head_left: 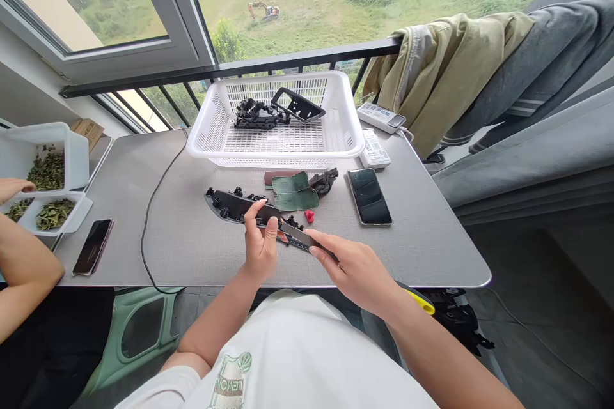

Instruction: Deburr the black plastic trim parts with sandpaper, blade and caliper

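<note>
While the left hand [260,246] curls mostly shut around a long black plastic part [237,206], the right hand [352,268] pinches a shiny dark strip [298,236] between its fingers and thumb. The two hands are close together, just above the gray counter [192,255]. The strip sits right by the end of the black part, but I cannot tell if they are joined or only touching. Far ahead of the hands is a white plastic basket [275,156] full of small holes. Two black pieces are in it already: a lumpy black part [259,115] and a black frame [298,105] with a hole in it. That is as far as things have gone so far, with two pieces in the basket and the rest out on the counter. Just ahead of the right hand lie two green pads [290,192], a small red clip [309,216] and a crumpled black piece [323,182]. A phone [369,197] lies farther to the right of them. Well to the left of the left hand, another person's hand [14,188] rests on a white tub [43,160] of dried leaves, and a second phone [93,246] lies nearby.
</note>
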A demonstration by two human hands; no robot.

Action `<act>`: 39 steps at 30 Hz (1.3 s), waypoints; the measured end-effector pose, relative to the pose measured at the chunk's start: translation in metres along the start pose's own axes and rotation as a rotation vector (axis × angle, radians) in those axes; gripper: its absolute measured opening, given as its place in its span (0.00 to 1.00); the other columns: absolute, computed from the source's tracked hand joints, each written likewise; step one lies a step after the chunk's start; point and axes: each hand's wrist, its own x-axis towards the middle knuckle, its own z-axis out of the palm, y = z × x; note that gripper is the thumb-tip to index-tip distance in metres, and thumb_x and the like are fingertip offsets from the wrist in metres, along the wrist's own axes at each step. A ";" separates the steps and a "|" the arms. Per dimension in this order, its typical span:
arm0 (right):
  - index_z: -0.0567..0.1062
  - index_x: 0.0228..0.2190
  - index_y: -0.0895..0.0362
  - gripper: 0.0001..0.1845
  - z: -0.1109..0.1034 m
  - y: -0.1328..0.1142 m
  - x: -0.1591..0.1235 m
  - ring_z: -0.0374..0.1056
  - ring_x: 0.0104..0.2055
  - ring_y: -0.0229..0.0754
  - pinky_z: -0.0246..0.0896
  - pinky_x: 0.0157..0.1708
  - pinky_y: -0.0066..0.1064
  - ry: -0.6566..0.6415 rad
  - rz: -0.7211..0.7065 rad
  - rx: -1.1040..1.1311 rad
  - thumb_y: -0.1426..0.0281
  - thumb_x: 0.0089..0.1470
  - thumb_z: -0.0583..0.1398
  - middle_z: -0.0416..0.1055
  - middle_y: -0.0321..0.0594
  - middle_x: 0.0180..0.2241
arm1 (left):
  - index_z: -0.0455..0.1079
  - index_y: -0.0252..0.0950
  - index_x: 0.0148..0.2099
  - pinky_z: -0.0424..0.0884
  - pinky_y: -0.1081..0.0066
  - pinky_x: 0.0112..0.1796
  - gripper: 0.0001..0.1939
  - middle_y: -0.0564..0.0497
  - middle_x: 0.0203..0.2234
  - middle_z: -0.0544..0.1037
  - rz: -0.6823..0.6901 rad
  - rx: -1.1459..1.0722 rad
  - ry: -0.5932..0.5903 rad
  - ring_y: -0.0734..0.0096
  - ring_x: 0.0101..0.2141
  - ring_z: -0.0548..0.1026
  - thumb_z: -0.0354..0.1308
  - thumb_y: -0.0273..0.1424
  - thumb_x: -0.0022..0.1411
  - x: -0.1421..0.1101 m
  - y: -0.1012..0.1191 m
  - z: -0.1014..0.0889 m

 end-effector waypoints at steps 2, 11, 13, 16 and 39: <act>0.72 0.51 0.49 0.18 0.000 0.001 0.002 0.75 0.32 0.45 0.64 0.28 0.31 0.036 0.023 0.001 0.65 0.63 0.50 0.80 0.39 0.36 | 0.58 0.43 0.54 0.72 0.75 0.22 0.18 0.56 0.28 0.72 -0.006 -0.004 -0.008 0.79 0.20 0.71 0.53 0.42 0.65 0.000 -0.001 0.000; 0.72 0.51 0.50 0.19 -0.001 -0.001 0.000 0.75 0.33 0.45 0.65 0.30 0.32 -0.030 0.014 0.031 0.64 0.63 0.50 0.80 0.39 0.35 | 0.57 0.43 0.54 0.72 0.75 0.22 0.19 0.57 0.27 0.71 -0.041 -0.012 -0.012 0.78 0.20 0.71 0.53 0.43 0.65 0.001 0.000 0.001; 0.73 0.51 0.49 0.19 0.000 0.000 0.001 0.75 0.33 0.45 0.65 0.30 0.32 -0.009 0.034 0.035 0.65 0.62 0.50 0.80 0.39 0.36 | 0.57 0.43 0.54 0.72 0.74 0.22 0.19 0.56 0.27 0.71 -0.058 -0.024 -0.013 0.78 0.20 0.71 0.54 0.43 0.64 0.002 0.001 0.001; 0.74 0.48 0.49 0.17 0.002 0.005 0.004 0.74 0.35 0.45 0.65 0.31 0.32 0.035 0.083 0.131 0.64 0.62 0.51 0.80 0.39 0.38 | 0.58 0.44 0.53 0.71 0.75 0.21 0.20 0.55 0.28 0.71 -0.098 -0.095 0.002 0.75 0.23 0.73 0.56 0.44 0.63 0.003 0.002 0.001; 0.71 0.38 0.59 0.31 0.039 0.011 0.036 0.41 0.11 0.22 0.29 0.11 0.21 -0.192 0.510 1.299 0.51 0.37 0.69 0.67 0.28 0.19 | 0.62 0.42 0.47 0.65 0.80 0.19 0.26 0.59 0.24 0.71 -0.351 -0.406 -0.285 0.81 0.18 0.70 0.70 0.39 0.49 0.010 0.015 -0.003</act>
